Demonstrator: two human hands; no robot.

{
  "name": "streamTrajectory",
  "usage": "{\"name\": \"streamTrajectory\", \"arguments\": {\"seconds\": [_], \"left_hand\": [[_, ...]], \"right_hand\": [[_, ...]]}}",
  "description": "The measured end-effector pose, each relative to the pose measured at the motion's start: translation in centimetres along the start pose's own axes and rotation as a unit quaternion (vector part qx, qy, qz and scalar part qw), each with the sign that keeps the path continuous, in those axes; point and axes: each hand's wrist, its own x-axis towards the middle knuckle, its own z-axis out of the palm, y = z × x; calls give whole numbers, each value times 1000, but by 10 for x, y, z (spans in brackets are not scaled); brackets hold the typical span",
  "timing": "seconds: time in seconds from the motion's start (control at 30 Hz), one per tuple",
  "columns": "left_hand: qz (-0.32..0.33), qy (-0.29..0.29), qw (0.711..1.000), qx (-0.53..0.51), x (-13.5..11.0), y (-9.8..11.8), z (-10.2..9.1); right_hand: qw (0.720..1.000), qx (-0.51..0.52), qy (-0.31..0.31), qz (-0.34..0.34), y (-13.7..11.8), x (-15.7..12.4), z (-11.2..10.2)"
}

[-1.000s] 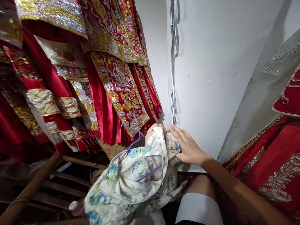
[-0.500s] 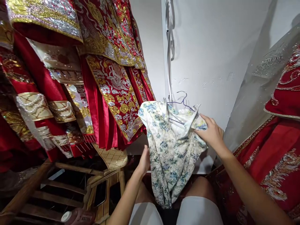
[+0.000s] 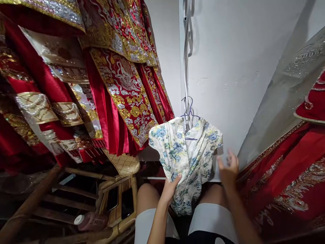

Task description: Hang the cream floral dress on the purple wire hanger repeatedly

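A white blouse (image 3: pixel 175 145) with blue flowers and short sleeves hangs on a thin purple hanger (image 3: pixel 190 110), upright in front of the wall. Its lower part drops between my knees. My left hand (image 3: pixel 171 188) grips the blouse's lower left side, thumb in front and fingers hidden behind the cloth. Off to the right of the blouse, my right hand (image 3: pixel 228 167) is blurred, its fingers apart and nothing in them.
Red embroidered costumes (image 3: pixel 127 91) hang at the left. A red beaded garment (image 3: pixel 294 169) and a clear plastic cover (image 3: pixel 279 81) are at the right. A bamboo chair (image 3: pixel 119 200) and a bottle (image 3: pixel 90 221) stand low left. A white strap (image 3: pixel 186 61) runs down the wall (image 3: pixel 228 51).
My right hand has let go of the blouse's shoulder and moved down beside it. The blouse now hangs squarely on the hanger. My left hand has moved right, onto its lower side.
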Motion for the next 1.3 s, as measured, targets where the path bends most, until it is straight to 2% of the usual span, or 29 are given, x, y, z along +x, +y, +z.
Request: {"name": "streamTrajectory", "arguments": {"seconds": [0.03, 0.07, 0.13, 0.17, 0.23, 0.4, 0.47, 0.53, 0.6, 0.7, 0.73, 0.8, 0.83, 0.87, 0.9, 0.97, 1.0, 1.03, 1.1, 1.17, 1.3], "left_hand": [[0, -14, 1000, 4, -2, 0, 3], [1, -28, 1000, 10, -3, 1, 6], [4, -53, 998, 22, -7, 5, 9], [3, -63, 998, 27, -8, 7, 10], [-4, -72, 997, 32, -12, 12, 8], [-26, -76, 996, 35, -20, 21, 4], [-36, -85, 995, 36, -22, 21, 8], [-37, -83, 995, 36, -22, 18, 12], [-15, -50, 998, 47, -21, 13, 13], [70, 84, 988, 107, -15, 3, 5], [117, 145, 973, 137, -14, 0, 2], [228, 252, 919, 202, -12, -5, -3], [281, 270, 891, 234, -13, -6, -3], [319, 249, 875, 267, -13, -8, -1], [337, 191, 872, 300, -14, -9, 2], [323, 24, 878, 352, -14, -12, 11], [302, -42, 878, 369, -13, -13, 17], [284, -81, 876, 381, -12, -13, 22], [269, -92, 868, 407, -8, -13, 30], [270, -89, 846, 451, -6, -11, 35], [250, -114, 774, 571, -6, -4, 42]], "right_hand": [[996, 61, 19, 55, -4, -31, 9], [988, 131, -39, 70, -12, -61, 18], [951, 241, -168, 94, -34, -105, 32], [939, 265, -183, 124, -44, -115, 37], [924, 282, -209, 156, -59, -111, 38], [893, 314, -289, 143, -66, -56, 20], [879, 335, -295, 167, -67, -51, 14], [875, 348, -271, 198, -67, -55, 11], [876, 357, -237, 223, -66, -61, 9], [862, 384, -211, 257, -63, -65, 7], [852, 395, -215, 267, -63, -66, 6], [829, 414, -239, 290, -66, -67, 6], [818, 417, -255, 302, -68, -68, 6], [809, 415, -272, 315, -71, -69, 6], [802, 410, -288, 325, -73, -71, 6], [799, 391, -321, 326, -78, -74, 6], [800, 382, -336, 318, -80, -74, 5], [802, 374, -349, 308, -81, -72, 4], [803, 366, -365, 297, -82, -61, 3], [800, 376, -356, 304, -85, -36, 3], [779, 423, -334, 321, -102, 55, 14]]}}
